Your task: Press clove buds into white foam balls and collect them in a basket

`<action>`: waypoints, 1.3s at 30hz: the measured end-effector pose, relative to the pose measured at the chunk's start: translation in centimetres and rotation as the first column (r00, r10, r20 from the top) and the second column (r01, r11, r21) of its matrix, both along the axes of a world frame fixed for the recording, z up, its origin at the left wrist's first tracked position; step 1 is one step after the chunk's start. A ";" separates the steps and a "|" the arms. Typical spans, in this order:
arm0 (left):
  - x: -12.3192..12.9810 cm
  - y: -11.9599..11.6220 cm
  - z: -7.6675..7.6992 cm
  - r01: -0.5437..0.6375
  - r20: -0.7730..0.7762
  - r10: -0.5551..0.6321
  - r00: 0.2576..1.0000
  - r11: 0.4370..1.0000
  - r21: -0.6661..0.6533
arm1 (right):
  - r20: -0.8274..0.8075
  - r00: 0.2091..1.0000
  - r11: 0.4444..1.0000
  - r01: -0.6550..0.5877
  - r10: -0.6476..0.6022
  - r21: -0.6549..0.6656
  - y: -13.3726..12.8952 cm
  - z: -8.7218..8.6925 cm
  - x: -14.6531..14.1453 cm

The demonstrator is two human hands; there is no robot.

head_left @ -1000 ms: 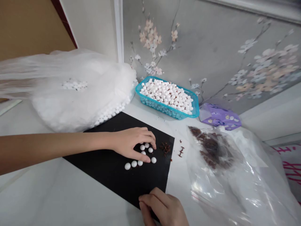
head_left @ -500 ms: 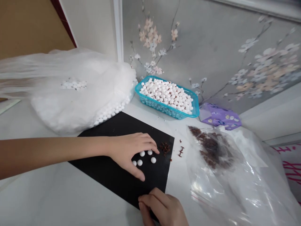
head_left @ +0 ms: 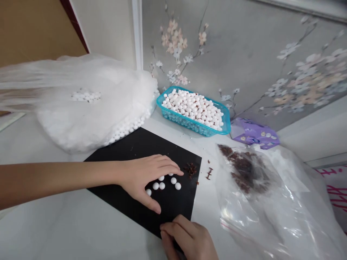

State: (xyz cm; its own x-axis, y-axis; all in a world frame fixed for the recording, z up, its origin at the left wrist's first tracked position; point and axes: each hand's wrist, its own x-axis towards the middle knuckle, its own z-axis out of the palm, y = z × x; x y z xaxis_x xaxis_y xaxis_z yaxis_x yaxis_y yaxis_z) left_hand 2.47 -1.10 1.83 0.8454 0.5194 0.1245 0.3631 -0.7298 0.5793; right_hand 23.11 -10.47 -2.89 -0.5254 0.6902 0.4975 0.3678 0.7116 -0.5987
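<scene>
Noted: bag of white balls against the black mat's far-left edge. Left hand spread over the mat's middle, loose balls between thumb and fingers. Right hand at the near corner, fingers bunched; grip contents cannot be determined. Brown pieces heaped inside the right corner.

- My left hand: bare, slender fingers, rounded thumb tip
- My left forearm: bare, slim, narrowing to the wrist
- My right hand: bare, rounded knuckles
</scene>
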 end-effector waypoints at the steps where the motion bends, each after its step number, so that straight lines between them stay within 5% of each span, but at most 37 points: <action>1: -0.2 -0.1 0.0 -0.003 -0.014 0.003 1.000 1.000 0.003 | 0.002 1.000 1.000 -0.001 0.001 -0.001 0.0 0.0 0.0; 17: 1.1 -0.5 -0.6 -0.063 -0.093 0.068 0.993 0.996 0.056 | 0.026 0.999 1.000 -0.028 0.028 0.001 0.2 0.3 0.2; 39: 4.0 0.3 -1.2 -0.172 -0.170 0.250 0.953 0.912 0.373 | 0.033 0.999 1.000 -0.020 0.020 0.004 0.1 0.2 0.1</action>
